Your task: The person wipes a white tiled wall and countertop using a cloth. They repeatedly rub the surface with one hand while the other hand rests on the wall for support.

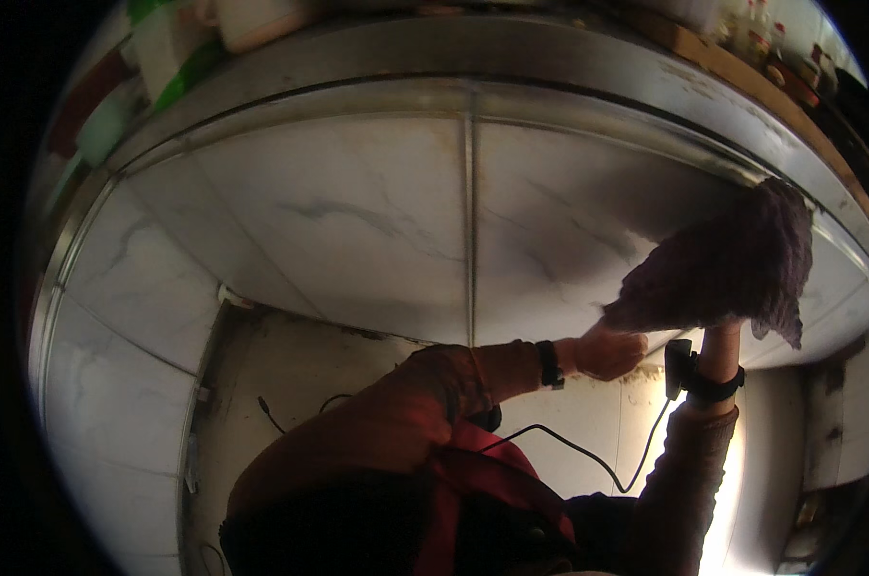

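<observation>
Left hand: our fingers grip a corner of the dark cloth, likely steadying it.
Right hand: cloth covers it; whether our fingers grip, we cannot tell.

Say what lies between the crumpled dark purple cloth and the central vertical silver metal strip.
In the head view, only a shadowed, grey-veined white panel lies between the cloth and strip. The left hand is lower, at the cloth.
</observation>
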A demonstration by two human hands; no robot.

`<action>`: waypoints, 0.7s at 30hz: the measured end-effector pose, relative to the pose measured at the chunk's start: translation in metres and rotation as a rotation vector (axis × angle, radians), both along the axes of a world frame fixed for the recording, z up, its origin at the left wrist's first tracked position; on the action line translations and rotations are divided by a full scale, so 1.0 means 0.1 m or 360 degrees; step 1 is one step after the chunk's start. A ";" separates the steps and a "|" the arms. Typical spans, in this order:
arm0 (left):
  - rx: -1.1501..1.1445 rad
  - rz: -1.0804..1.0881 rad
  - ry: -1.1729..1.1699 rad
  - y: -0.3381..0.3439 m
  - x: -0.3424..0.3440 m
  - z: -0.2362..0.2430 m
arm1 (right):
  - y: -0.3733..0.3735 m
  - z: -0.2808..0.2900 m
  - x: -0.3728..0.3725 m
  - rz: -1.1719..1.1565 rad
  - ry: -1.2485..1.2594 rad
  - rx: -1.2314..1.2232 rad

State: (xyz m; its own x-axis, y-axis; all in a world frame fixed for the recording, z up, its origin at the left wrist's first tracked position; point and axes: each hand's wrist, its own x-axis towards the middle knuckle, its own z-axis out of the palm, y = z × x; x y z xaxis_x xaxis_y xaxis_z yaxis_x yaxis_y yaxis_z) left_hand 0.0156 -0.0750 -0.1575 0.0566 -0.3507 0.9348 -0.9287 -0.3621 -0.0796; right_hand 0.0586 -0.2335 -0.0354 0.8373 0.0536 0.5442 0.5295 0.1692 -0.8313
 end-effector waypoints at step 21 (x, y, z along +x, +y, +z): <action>-0.0150 -0.0263 0.0227 0.22 -0.13 0.30 | 0.42 -0.34 0.73 0.0022 -0.0274 -0.0102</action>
State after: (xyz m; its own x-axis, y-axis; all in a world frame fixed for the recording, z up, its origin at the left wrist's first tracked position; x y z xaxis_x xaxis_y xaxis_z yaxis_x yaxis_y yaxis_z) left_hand 0.0031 -0.0534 -0.1272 0.1395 -0.2776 0.9505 -0.9754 -0.2041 0.0836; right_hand 0.1318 -0.1913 -0.0694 0.7310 0.1038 0.6744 0.6628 0.1272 -0.7379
